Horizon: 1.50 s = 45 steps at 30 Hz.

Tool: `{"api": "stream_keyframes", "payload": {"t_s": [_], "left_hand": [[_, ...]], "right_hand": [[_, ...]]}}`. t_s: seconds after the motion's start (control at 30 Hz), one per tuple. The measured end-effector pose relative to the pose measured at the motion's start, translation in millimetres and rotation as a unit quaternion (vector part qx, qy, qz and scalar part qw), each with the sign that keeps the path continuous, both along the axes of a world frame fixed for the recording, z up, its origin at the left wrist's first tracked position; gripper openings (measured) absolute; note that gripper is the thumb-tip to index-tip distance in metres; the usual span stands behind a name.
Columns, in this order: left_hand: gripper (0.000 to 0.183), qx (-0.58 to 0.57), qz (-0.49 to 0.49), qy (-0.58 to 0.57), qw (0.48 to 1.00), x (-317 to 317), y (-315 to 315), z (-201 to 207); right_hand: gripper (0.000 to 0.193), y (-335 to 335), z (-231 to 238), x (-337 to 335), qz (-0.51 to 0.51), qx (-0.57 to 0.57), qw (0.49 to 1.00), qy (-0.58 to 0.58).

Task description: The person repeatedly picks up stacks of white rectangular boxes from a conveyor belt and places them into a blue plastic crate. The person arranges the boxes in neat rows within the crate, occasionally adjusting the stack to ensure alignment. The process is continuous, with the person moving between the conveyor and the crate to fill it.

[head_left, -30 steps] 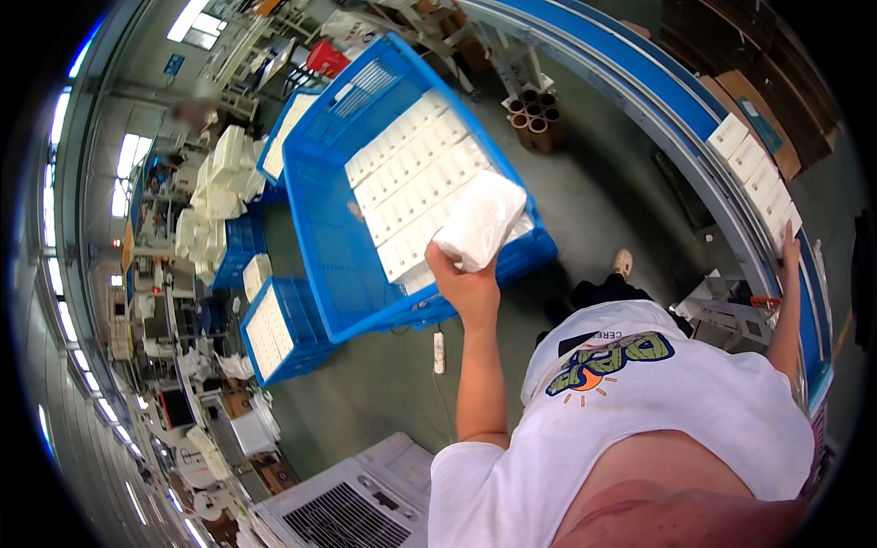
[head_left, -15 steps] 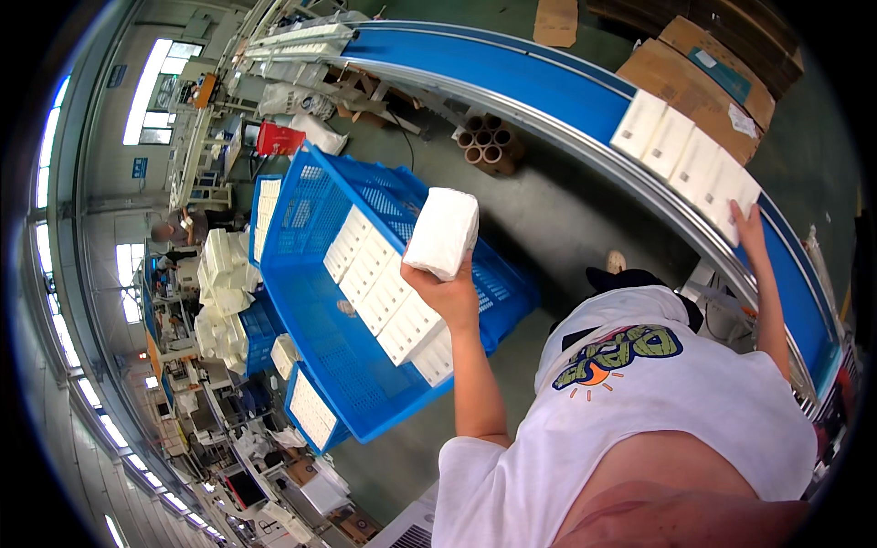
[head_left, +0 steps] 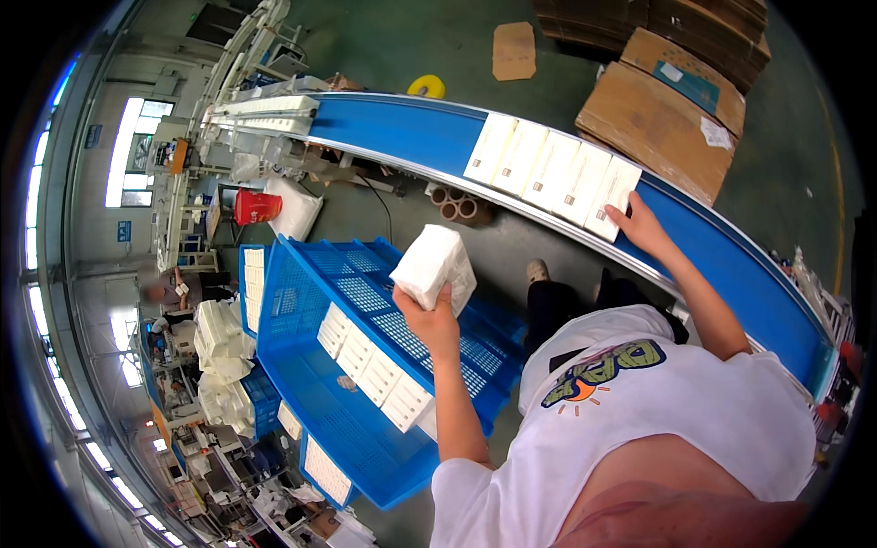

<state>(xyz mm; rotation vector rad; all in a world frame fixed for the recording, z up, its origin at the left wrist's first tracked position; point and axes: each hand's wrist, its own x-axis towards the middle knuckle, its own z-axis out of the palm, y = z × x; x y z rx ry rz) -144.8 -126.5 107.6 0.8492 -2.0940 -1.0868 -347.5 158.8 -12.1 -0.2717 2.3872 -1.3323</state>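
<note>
My left hand grips a white paper-wrapped pack from below, holding it up over the edge of a large blue plastic crate. Inside that crate stand several white packs in a row along one side. On the blue conveyor belt to the right, more white packs lie side by side in a tight row. My right hand rests against the near right end of this row, its fingertips touching the last pack with the fingers apart.
Flattened brown cartons lie beyond the belt. Brown cardboard tubes stand beneath it. A red container and a white sack are on the floor at left. Another person is at the far left.
The row of packs on the belt and my right hand now sit further left in view. My left hand still holds its pack, now slightly lower. The view has shifted.
</note>
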Motion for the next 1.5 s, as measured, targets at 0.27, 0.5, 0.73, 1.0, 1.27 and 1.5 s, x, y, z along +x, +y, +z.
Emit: {"api": "stream_keyframes", "payload": {"t_s": [0.27, 0.5, 0.73, 1.0, 1.27, 1.5], "left_hand": [[0.058, 0.195, -0.144, 0.131, 0.961, -60.2, -72.7, -17.2], [0.064, 0.487, -0.116, 0.185, 0.846, -74.7, -116.8, -27.1], [0.053, 0.259, -0.259, 0.116, 0.923, -86.7, -106.9, -54.2], [0.070, 0.235, -0.390, 0.076, 0.887, -112.6, -132.8, -32.7], [0.072, 0.297, -0.395, 0.075, 0.866, -127.8, -144.4, -35.9], [0.055, 0.230, -0.524, 0.026, 0.820, -156.1, -154.5, -26.6]], "right_hand": [[0.052, -106.7, 9.4, -22.8, 0.033, -0.085, 0.995, -0.039], [0.040, -119.5, 33.2, -35.8, 0.146, 0.166, 0.973, 0.065], [0.079, -221.7, 104.5, 30.7, 0.245, -0.205, 0.947, 0.025], [0.068, -257.4, 114.1, 23.6, 0.098, -0.212, 0.972, -0.012], [0.070, -261.6, 101.9, 31.8, 0.101, -0.144, 0.975, 0.137], [0.065, -134.3, 132.5, 15.1, -0.113, -0.504, 0.838, -0.173]]}}
